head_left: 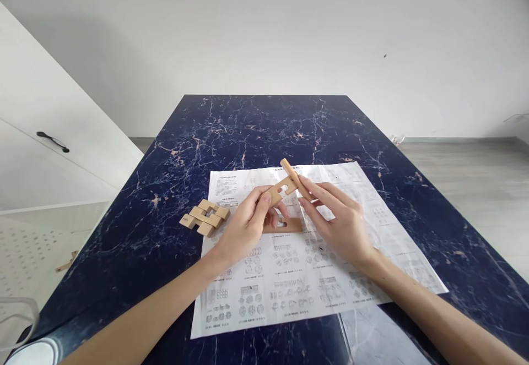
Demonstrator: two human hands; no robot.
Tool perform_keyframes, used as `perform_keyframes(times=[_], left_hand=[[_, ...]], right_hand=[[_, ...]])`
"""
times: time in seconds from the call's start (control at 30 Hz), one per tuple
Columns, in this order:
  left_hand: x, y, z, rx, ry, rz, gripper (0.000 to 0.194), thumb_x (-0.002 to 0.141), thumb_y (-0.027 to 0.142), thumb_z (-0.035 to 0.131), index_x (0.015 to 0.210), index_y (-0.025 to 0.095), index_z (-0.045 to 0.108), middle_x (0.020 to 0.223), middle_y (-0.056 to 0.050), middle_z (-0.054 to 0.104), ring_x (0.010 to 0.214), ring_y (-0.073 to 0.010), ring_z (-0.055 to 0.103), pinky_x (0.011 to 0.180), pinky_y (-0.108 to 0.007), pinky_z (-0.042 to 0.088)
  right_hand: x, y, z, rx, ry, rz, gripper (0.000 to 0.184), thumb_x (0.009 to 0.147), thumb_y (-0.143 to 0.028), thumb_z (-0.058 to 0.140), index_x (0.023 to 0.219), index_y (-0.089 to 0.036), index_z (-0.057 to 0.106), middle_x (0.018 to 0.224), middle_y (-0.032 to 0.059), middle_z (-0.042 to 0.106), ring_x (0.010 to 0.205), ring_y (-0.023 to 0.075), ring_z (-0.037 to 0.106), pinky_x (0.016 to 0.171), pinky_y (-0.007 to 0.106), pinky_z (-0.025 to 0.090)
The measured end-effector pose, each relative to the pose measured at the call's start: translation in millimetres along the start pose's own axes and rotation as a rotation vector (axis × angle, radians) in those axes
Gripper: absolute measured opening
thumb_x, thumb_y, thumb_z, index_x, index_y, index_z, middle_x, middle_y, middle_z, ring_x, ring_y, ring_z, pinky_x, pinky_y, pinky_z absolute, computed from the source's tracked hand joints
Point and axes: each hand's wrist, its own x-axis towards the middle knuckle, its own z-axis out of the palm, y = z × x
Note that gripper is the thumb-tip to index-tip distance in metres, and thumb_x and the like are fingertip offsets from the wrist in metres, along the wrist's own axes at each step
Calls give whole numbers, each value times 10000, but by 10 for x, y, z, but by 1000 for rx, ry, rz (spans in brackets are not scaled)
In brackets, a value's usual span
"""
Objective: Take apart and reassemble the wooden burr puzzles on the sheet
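My left hand (248, 223) pinches a notched wooden puzzle bar (278, 190) above a printed instruction sheet (306, 277). My right hand (336, 216) grips a second wooden bar (294, 176) that crosses the first one, tilted up to the left. Both hands are closed on their pieces, just above the paper. Another wooden piece (289, 225) lies flat on the sheet under my fingers. A small group of interlocked wooden bars (205, 217) rests at the sheet's left edge, next to my left hand.
The sheet lies on a dark blue marble-patterned table (264, 128). A white cabinet with a black handle (53, 141) stands at the left. A white round object (28, 352) shows at the bottom left corner. Grey floor lies to the right.
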Motion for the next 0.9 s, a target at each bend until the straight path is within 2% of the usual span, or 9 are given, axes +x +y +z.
perform_keyframes(times=[0.13, 0.4, 0.53, 0.67, 0.9], left_hand=[[2, 13, -7, 7, -18, 1, 338, 1154, 456, 396, 1254, 180, 562, 958, -47, 677, 809, -174, 614, 817, -340, 526], [-4, 41, 0, 41, -44, 29, 315, 1164, 443, 348, 1041, 212, 524, 880, -13, 569, 776, -162, 522, 755, -321, 453], [-10, 16, 1, 72, -58, 35, 316, 1168, 439, 332, 1033, 214, 510, 868, -5, 547, 782, -160, 522, 770, -320, 451], [-18, -4, 9, 103, -66, 27, 326, 1165, 469, 330, 1023, 217, 479, 812, 20, 491, 713, -148, 458, 721, -309, 437], [-18, 8, 15, 103, -57, 13, 340, 1157, 490, 341, 987, 223, 463, 804, 27, 452, 709, -146, 428, 711, -302, 440]], right_hand=[[3, 4, -12, 3, -13, -15, 446, 1075, -202, 602, 1500, -325, 662, 1196, 87, 767, 847, 221, 751, 747, 417, 649], [0, 9, -13, 18, -50, -71, 485, 1083, -183, 591, 1540, -344, 617, 1185, 86, 761, 905, 225, 741, 761, 403, 647], [-48, -24, 18, 40, -112, -90, 485, 1085, -178, 598, 1548, -323, 609, 1154, 90, 755, 861, 208, 729, 742, 383, 645], [-92, -58, 39, 50, -168, -96, 477, 1082, -166, 605, 1540, -302, 618, 1158, 92, 762, 891, 206, 745, 758, 369, 657], [-112, -56, 28, -21, -95, -152, 353, 1043, -166, 691, 1372, -286, 738, 1164, 68, 825, 856, 210, 804, 696, 360, 690]])
